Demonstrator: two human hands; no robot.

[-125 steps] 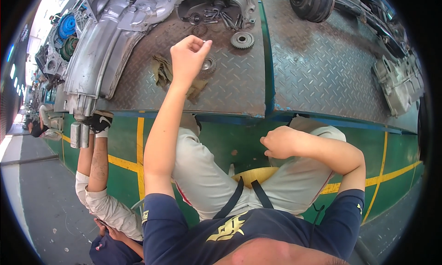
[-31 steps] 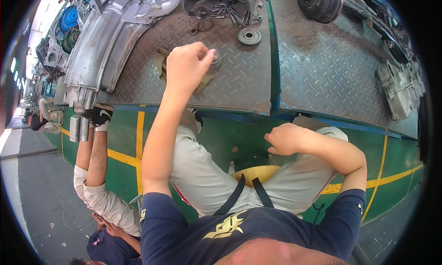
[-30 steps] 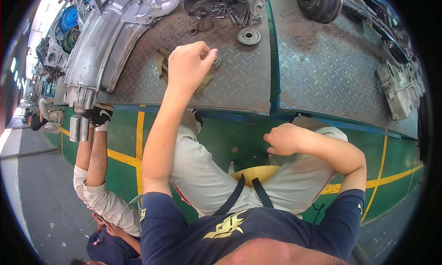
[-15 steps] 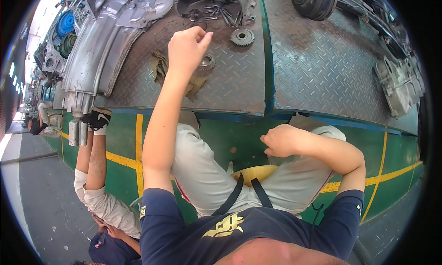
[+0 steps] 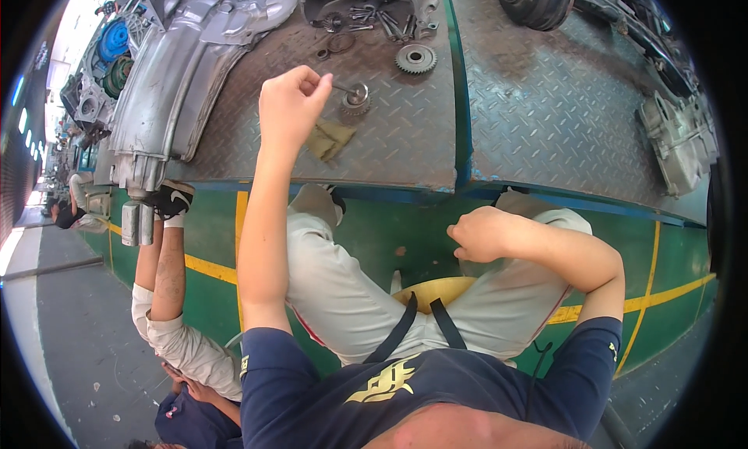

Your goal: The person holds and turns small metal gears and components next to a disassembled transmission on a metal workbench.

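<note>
My left hand (image 5: 292, 106) is pinched at thumb and fingertips on a thin metal rod with a round disc end (image 5: 355, 95). The disc end is over a small gear (image 5: 354, 108) on the metal plate and partly hides it; I cannot tell whether they touch. A brown cloth (image 5: 330, 139) lies just right of my left wrist. Farther off is a larger toothed gear (image 5: 415, 58), with a thin ring (image 5: 340, 42) and a small ring (image 5: 322, 54) to its left. My right hand (image 5: 485, 235) is curled above my right knee, its palm hidden.
A long metal housing (image 5: 160, 98) lies at the left. An open housing (image 5: 425, 5) with several bolts (image 5: 386, 22) stands at the back. A gap (image 5: 460, 98) splits the tread-plate bench. Another casing (image 5: 678, 141) sits far right. A seated person's leg (image 5: 165, 277) is at left.
My left hand has drawn back to the left and nearer to me. The rod with the disc end now shows between its fingers and the gear. My right hand stays curled above the knee.
</note>
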